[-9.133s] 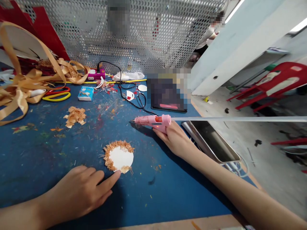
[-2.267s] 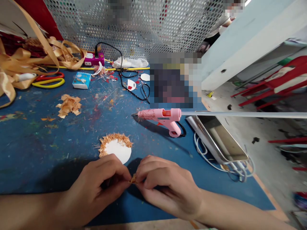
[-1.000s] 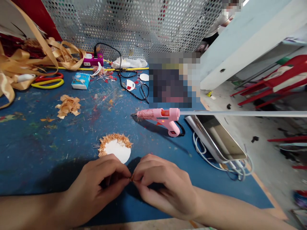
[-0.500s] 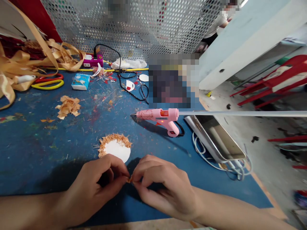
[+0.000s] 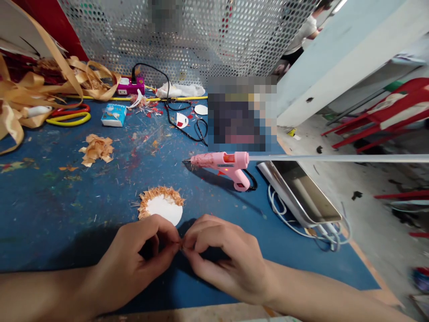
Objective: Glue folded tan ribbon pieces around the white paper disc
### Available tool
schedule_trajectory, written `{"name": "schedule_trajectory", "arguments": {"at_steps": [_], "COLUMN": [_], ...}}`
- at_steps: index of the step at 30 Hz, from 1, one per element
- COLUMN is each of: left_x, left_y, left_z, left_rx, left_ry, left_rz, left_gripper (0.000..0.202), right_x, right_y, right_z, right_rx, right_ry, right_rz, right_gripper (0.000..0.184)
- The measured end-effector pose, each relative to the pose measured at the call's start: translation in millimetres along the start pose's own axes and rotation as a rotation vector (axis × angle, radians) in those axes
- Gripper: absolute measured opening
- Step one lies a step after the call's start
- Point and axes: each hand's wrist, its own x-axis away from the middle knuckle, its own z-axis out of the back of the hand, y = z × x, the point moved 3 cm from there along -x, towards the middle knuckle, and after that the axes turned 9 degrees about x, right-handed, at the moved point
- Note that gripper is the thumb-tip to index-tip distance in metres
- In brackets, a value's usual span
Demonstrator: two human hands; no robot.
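Near the front edge of the blue table (image 5: 114,192): my left hand (image 5: 140,255) and right hand (image 5: 221,257) meet fingertip to fingertip, both pinched on one tan scrap (image 5: 181,244).
White disc (image 5: 165,211): lies flat just beyond my left hand, fringed in tan along its far and left sides, bare on its right; my hand hides part of the near edge.
Pinch risk: a scrap this small could slip if my grip loosens, or crush out of shape if I squeeze hard.
Glue gun (image 5: 219,162): rests beyond my right hand, nozzle leftward, small light glowing; if the tip is hot, as I judge, a careless reach across could burn me.
Glue stick (image 5: 318,158): juts past the table's right side, where a bump could swing the gun around.
Heap of tan scraps (image 5: 97,150): one, sitting loose; a sweeping sleeve could scatter it. Its pieces overlap too much for me to count.
Count: two hands, one pinched scrap, one fringed disc, one gun, one stick, one blue box (image 5: 114,115), one purple power strip (image 5: 131,86), two looped handles (image 5: 69,119), one red, one yellow.
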Motion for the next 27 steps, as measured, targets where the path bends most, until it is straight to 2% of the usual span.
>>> {"name": "schedule_trajectory", "arguments": {"at_steps": [15,22,25,27], "left_x": [4.2,6.7,8.3,9.4], "left_y": [2.5,-0.1,1.2,3.4], "left_z": [1.2,-0.2,-0.8,0.8], "left_rx": [-0.144,-0.164,-0.198,-0.240], "left_ry": [0.007,-0.013,-0.016,-0.026], "left_rz": [-0.231,-0.245,-0.275,-0.325], "left_gripper": [0.016,0.018,0.019,0.019], "right_x": [7.2,0.5,-5.6,-4.4], "right_y": [4.5,5.2,2.5,5.6], "right_z": [1.0,-2.5,8.8,25.5], "right_rx": [0.031,0.034,0.149,0.386], "right_ry": [-0.053,-0.122,-0.248,-0.411], "right_rz": [-0.072,-0.207,-0.145,-0.117], "right_gripper": [0.014,0.013,0.015,0.018]}}
